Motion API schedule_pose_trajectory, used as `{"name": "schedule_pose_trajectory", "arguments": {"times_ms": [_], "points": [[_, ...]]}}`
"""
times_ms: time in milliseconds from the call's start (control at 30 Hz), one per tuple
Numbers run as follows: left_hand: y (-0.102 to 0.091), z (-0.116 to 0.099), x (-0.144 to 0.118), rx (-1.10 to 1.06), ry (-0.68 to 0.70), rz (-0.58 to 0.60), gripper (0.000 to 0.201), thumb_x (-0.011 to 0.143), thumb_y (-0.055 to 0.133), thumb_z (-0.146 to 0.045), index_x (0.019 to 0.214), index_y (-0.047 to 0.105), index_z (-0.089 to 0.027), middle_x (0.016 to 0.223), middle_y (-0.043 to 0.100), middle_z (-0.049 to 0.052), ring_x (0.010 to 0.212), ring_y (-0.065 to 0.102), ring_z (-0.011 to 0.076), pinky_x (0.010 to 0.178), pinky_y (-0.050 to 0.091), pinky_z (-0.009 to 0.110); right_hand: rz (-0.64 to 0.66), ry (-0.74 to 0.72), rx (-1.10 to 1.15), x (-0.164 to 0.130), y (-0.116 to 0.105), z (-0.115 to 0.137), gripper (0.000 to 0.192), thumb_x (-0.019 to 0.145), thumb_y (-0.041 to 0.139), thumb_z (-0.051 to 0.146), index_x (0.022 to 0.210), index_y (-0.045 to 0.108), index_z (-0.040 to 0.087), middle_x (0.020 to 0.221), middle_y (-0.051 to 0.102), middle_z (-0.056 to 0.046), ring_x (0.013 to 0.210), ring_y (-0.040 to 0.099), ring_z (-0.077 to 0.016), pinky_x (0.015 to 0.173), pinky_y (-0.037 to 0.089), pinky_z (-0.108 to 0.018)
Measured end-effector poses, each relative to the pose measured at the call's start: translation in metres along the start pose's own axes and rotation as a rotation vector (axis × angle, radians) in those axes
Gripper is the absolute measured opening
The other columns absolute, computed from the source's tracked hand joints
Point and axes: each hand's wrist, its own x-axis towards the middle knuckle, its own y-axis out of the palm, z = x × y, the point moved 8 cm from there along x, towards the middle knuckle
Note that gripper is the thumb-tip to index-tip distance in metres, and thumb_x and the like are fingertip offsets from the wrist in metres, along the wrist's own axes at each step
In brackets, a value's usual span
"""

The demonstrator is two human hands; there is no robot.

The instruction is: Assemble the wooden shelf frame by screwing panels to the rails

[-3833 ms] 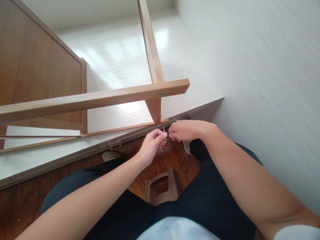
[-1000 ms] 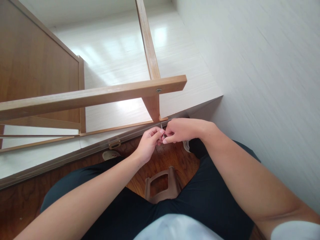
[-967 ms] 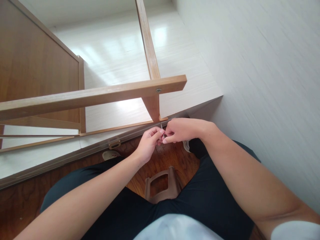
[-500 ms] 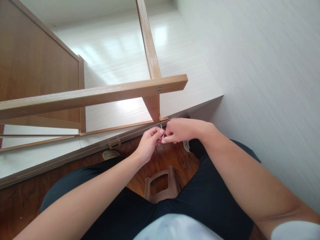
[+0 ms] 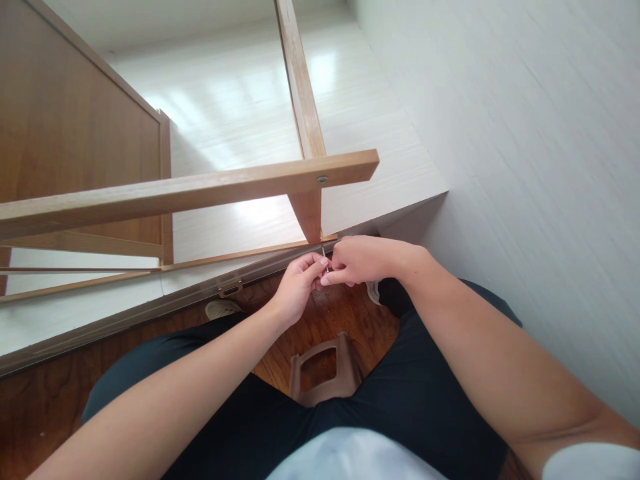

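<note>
Just below the near corner of a wooden frame [image 5: 250, 179], both hands meet around a thin metal rod [image 5: 324, 253]. My left hand [image 5: 300, 283] is closed, its thumb and fingers pinching the rod. From the right, my right hand [image 5: 357, 259] curls in with bent fingers at the rod's lower end; thumb and forefinger are pressed together there. Fingers cover most of the rod, so its exact kind cannot be made out. Its upper tip points at the foot of a wooden crosspiece [image 5: 307, 210]. A round metal bolt head [image 5: 323, 179] sits in the upper rail.
The frame rests on a pale ledge [image 5: 225, 127], with a wooden panel [image 5: 85, 127] at the left. A pale wall [image 5: 525, 133] rises on the right. Below are a brown plastic stool [image 5: 325, 390] between my legs and a wooden floor [image 5: 370, 333].
The view has shifted very slightly, so the frame appears a little further right. Both hands keep nearly the same place, and the right fingers have moved slightly at the rod.
</note>
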Motion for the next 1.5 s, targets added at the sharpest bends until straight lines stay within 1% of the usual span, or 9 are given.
{"name": "schedule_pose_trajectory", "arguments": {"times_ms": [133,300,467,567,700,967,1133,1233,1500], "points": [[-0.001,0.001,0.0,0.006,-0.007,-0.014,0.036,0.076,0.087,-0.044,0.073,0.064,-0.017,0.071,0.06,0.001,0.059,0.046,0.0109,0.056,0.037,0.022,0.012,0.028,0.002,-0.002,0.0,-0.002,0.045,0.094,0.058,0.045,0.062,0.071,0.015,0.06,0.07,-0.004,0.051,0.055,-0.0121,0.057,0.035,-0.027],[0.001,0.002,0.001,-0.008,-0.015,0.001,0.037,0.078,0.086,-0.044,0.071,0.062,-0.017,0.067,0.058,0.001,0.058,0.047,0.0106,0.056,0.036,0.022,0.022,0.038,-0.015,-0.005,-0.001,-0.005,0.041,0.092,0.054,0.036,0.06,0.068,0.015,0.061,0.071,-0.005,0.05,0.056,-0.0125,0.055,0.034,-0.027],[-0.001,0.003,0.003,-0.006,-0.016,-0.01,0.036,0.077,0.088,-0.044,0.074,0.065,-0.016,0.066,0.058,0.0,0.058,0.048,0.0108,0.055,0.035,0.022,0.056,0.08,-0.001,-0.006,0.001,-0.011,0.037,0.093,0.052,0.032,0.064,0.069,0.016,0.066,0.073,-0.006,0.054,0.059,-0.0137,0.057,0.035,-0.027],[-0.002,0.005,0.003,0.003,-0.022,-0.014,0.037,0.077,0.088,-0.045,0.074,0.066,-0.016,0.065,0.058,0.0,0.058,0.048,0.0111,0.055,0.035,0.022,0.067,0.104,0.014,-0.005,0.003,-0.015,0.038,0.094,0.053,0.035,0.065,0.069,0.016,0.07,0.075,-0.006,0.057,0.061,-0.0145,0.06,0.037,-0.027],[-0.002,0.005,0.003,0.003,-0.022,-0.018,0.037,0.077,0.088,-0.045,0.075,0.066,-0.016,0.064,0.058,0.0,0.057,0.048,0.011,0.055,0.034,0.022,0.09,0.127,0.039,-0.004,0.005,-0.02,0.039,0.095,0.053,0.039,0.068,0.068,0.017,0.07,0.074,-0.005,0.059,0.061,-0.0149,0.062,0.038,-0.027],[-0.001,0.002,0.002,0.021,-0.017,-0.034,0.038,0.077,0.088,-0.046,0.073,0.065,-0.016,0.061,0.056,-0.001,0.056,0.047,0.0108,0.056,0.034,0.023,0.122,0.2,0.036,-0.002,0.006,-0.034,0.045,0.096,0.056,0.054,0.074,0.07,0.016,0.071,0.074,-0.006,0.06,0.062,-0.0154,0.061,0.037,-0.027],[-0.002,0.002,0.001,0.026,-0.015,-0.036,0.038,0.076,0.088,-0.047,0.073,0.065,-0.016,0.06,0.056,-0.001,0.056,0.046,0.0112,0.056,0.034,0.024,0.125,0.219,0.021,-0.003,0.006,-0.034,0.049,0.095,0.056,0.058,0.075,0.071,0.016,0.071,0.073,-0.006,0.058,0.061,-0.0158,0.062,0.038,-0.028],[-0.002,0.001,0.001,0.028,-0.009,-0.035,0.038,0.077,0.087,-0.046,0.074,0.065,-0.016,0.06,0.056,-0.001,0.056,0.046,0.0111,0.056,0.034,0.023,0.118,0.205,0.022,-0.003,0.004,-0.032,0.049,0.095,0.056,0.059,0.075,0.07,0.016,0.071,0.073,-0.006,0.058,0.061,-0.0157,0.062,0.037,-0.028],[0.0,-0.001,-0.001,0.066,0.025,0.005,0.034,0.083,0.083,-0.043,0.075,0.064,-0.016,0.06,0.056,-0.002,0.057,0.045,0.0107,0.057,0.033,0.023,0.126,0.164,0.059,-0.006,0.003,-0.023,0.046,0.093,0.057,0.056,0.074,0.071,0.016,0.071,0.073,-0.005,0.06,0.062,-0.0155,0.061,0.037,-0.026]]}}
